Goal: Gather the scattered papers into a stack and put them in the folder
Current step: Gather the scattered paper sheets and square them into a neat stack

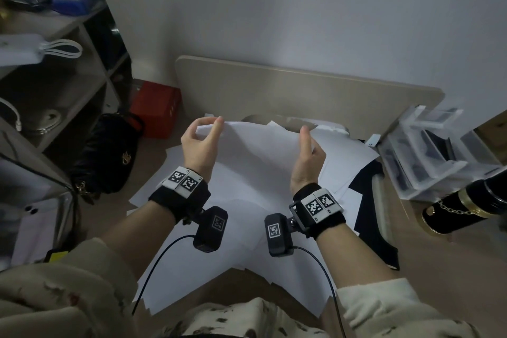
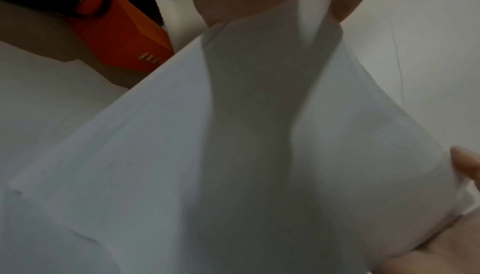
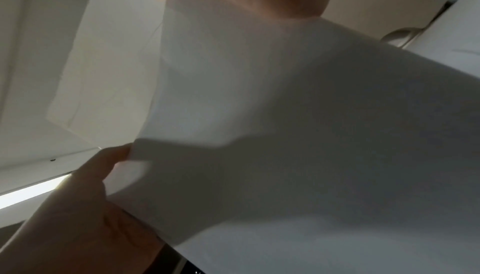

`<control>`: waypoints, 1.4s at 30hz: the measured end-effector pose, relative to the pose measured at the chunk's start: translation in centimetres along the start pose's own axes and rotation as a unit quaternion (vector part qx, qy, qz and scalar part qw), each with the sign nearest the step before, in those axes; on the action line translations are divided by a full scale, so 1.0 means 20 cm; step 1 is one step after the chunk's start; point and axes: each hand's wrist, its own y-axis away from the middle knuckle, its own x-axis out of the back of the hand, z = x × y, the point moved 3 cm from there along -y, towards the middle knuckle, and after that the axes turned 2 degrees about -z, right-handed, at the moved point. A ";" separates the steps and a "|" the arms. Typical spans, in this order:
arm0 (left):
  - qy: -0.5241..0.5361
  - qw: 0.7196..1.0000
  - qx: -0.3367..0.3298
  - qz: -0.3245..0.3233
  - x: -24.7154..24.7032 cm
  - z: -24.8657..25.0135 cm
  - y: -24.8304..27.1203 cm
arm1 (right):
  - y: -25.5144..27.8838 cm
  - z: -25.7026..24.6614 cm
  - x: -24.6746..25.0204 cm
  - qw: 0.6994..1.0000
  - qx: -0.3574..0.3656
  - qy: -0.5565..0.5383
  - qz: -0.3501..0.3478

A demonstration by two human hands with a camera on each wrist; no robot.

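Both hands hold up a bunch of white papers (image 1: 255, 143) above the floor. The left hand (image 1: 199, 145) pinches the top left corner between thumb and fingers (image 2: 345, 5). The right hand (image 1: 308, 158) grips the right edge, with the thumb (image 1: 305, 136) in front and the other fingers behind the sheets. In the wrist views the sheets sag and bend between the two hands.

More sheets (image 1: 192, 263) lie spread out on the floor under the hands, some on top of each other. To the right, a dark folder (image 1: 370, 217) lies flat on the floor, partly under the sheets. I cannot tell if anything is inside it.

A tan board (image 1: 301, 90) leans on the wall behind the papers. A red box (image 1: 153, 107) sits on the floor to the left, shut, next to a black bag (image 1: 109, 153). A shelf (image 1: 68, 63) stands on the far left with a white pouch (image 1: 24, 49) and other small things on it. On the right is a clear plastic bin (image 1: 428, 151) with dark things inside, too blurry to name. A black and gold tube (image 1: 461, 206) lies near it.
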 end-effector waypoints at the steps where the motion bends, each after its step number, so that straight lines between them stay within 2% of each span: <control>1: -0.003 1.000 -0.001 0.000 0.00 0.00 0.00 | 0.00 0.00 0.00 1.000 0.008 0.002 0.001; 9: -0.001 1.000 -0.003 -0.015 0.01 0.00 0.00 | 0.01 0.01 0.04 0.997 0.073 0.026 0.001; 13: -0.005 0.999 -0.001 -0.049 0.01 -0.02 0.00 | 0.01 -0.01 0.03 0.994 0.091 0.049 -0.030; 16: 0.004 0.995 0.024 -0.093 0.03 -0.05 0.00 | 0.00 0.03 0.04 0.995 0.056 0.072 -0.037; 21: -0.051 0.969 0.131 -0.205 0.09 -0.21 0.00 | 0.02 0.14 0.11 0.991 -0.089 0.063 -0.082; 23: -0.077 0.954 0.145 -0.252 0.11 -0.26 0.00 | 0.04 0.19 0.13 0.985 -0.125 0.074 -0.096; 25: -0.091 0.946 0.139 -0.278 0.12 -0.28 0.01 | 0.06 0.20 0.13 0.984 -0.146 0.064 -0.079; 28: -0.125 0.945 0.119 -0.278 0.11 -0.26 0.01 | 0.06 0.21 0.09 0.989 -0.135 0.038 -0.035; 32: -0.105 0.961 0.118 -0.228 0.11 -0.22 -0.01 | 0.04 0.23 0.02 0.992 -0.112 0.049 -0.013; 37: -0.075 0.966 0.161 -0.186 0.21 -0.22 -0.06 | 0.03 0.31 -0.04 0.990 -0.121 0.065 -0.039; 39: -0.042 0.955 0.199 -0.217 0.25 -0.23 -0.07 | 0.03 0.34 -0.04 0.988 -0.126 0.076 -0.040; 42: -0.027 0.917 0.272 -0.291 0.28 -0.27 -0.04 | 0.02 0.38 -0.02 0.988 -0.135 0.079 -0.006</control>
